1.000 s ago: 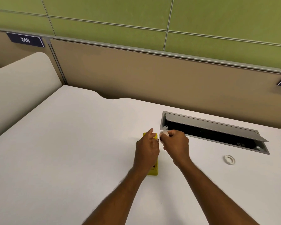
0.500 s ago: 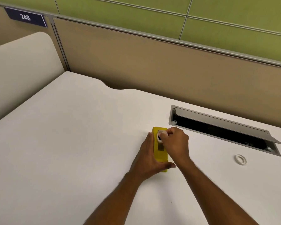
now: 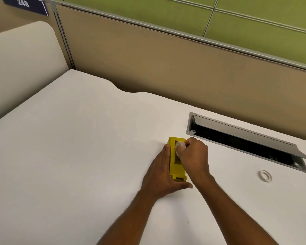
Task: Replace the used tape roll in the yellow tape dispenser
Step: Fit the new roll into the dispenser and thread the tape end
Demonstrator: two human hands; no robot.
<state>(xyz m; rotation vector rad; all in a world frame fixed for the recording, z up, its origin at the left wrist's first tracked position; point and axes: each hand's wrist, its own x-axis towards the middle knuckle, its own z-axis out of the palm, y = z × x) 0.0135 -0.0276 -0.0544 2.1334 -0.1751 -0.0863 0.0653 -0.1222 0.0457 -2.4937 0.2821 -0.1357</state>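
Note:
The yellow tape dispenser (image 3: 177, 168) lies on the white desk (image 3: 78, 156), its open slot facing up. My left hand (image 3: 161, 175) clasps its left side and near end, thumb curled under the front. My right hand (image 3: 194, 158) pinches a white tape roll (image 3: 180, 145) at the far end of the slot; my fingers hide much of the roll. A second white tape ring (image 3: 265, 176) lies flat on the desk to the right, apart from both hands.
A grey cable hatch (image 3: 245, 137) is recessed in the desk behind the dispenser, its lid propped open. A tan partition (image 3: 166, 64) runs along the desk's far edge. A cream divider (image 3: 21, 68) stands at the left.
My left hand has slid from on top of the dispenser to its left side and near end. My right hand has brought the roll from above the dispenser down into the slot.

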